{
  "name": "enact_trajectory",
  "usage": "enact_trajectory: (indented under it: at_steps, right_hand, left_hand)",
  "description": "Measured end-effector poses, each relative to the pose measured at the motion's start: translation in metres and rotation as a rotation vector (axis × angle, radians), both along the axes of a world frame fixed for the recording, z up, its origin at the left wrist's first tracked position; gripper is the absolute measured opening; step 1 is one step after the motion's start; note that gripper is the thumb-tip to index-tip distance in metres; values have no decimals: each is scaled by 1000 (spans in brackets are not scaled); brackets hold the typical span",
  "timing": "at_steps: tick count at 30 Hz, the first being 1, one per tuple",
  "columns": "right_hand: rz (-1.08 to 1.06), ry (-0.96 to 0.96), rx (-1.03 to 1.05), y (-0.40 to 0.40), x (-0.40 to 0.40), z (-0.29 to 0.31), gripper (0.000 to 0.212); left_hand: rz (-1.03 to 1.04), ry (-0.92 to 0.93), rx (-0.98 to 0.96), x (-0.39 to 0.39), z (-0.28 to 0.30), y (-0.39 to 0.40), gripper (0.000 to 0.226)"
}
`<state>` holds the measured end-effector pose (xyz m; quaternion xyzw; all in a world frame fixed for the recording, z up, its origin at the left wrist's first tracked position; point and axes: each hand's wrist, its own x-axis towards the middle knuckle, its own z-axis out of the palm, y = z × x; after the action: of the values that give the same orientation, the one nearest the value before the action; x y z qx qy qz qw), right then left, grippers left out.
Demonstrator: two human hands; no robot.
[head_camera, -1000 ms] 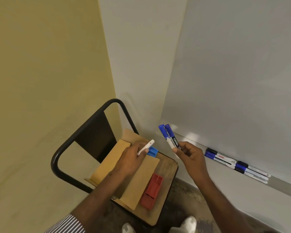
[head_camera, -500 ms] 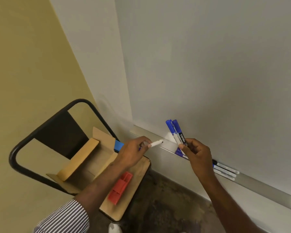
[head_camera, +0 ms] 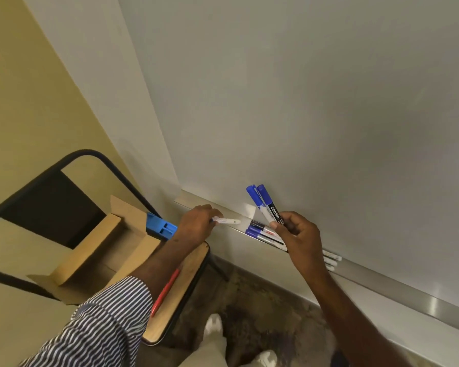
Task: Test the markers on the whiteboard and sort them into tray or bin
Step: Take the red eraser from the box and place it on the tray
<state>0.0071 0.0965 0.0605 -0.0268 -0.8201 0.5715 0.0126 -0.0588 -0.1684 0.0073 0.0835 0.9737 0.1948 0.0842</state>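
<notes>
Down at the whiteboard's tray (head_camera: 196,202), the left hand (head_camera: 196,226) pinches a white marker (head_camera: 227,221) right over the ledge, so looks like the sorting step. The right hand (head_camera: 298,234) grips two blue-capped markers (head_camera: 263,205), probably waiting for testing. Next: lay it beside the parked markers (head_camera: 260,231).
</notes>
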Motion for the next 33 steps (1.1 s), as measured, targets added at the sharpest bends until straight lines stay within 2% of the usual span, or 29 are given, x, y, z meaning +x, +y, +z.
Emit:
enact_trajectory:
  at_steps: [6, 18, 22, 26, 29, 33]
  right_hand:
    - [-77, 11, 31, -13, -6, -17, 10]
    - [-142, -29, 78, -37, -11, -37, 14]
    - [-149, -47, 98, -40, -12, -46, 30]
    - [-146, -77, 113, -39, -10, -51, 27]
    - [-152, -91, 96, -36, -8, -54, 41]
    - [-157, -109, 93, -32, -8, -59, 44]
  left_hand:
    - [-109, 20, -35, -33, -31, -8, 23]
    - [-229, 95, 28, -65, -75, -5, 20]
    - [-247, 81, 4, -66, -79, 1, 23]
    - [-253, 65, 12, -64, -85, 2, 26]
    - [-285, 88, -17, -64, -91, 0, 26]
    - [-315, 101, -17, -59, -90, 2, 27]
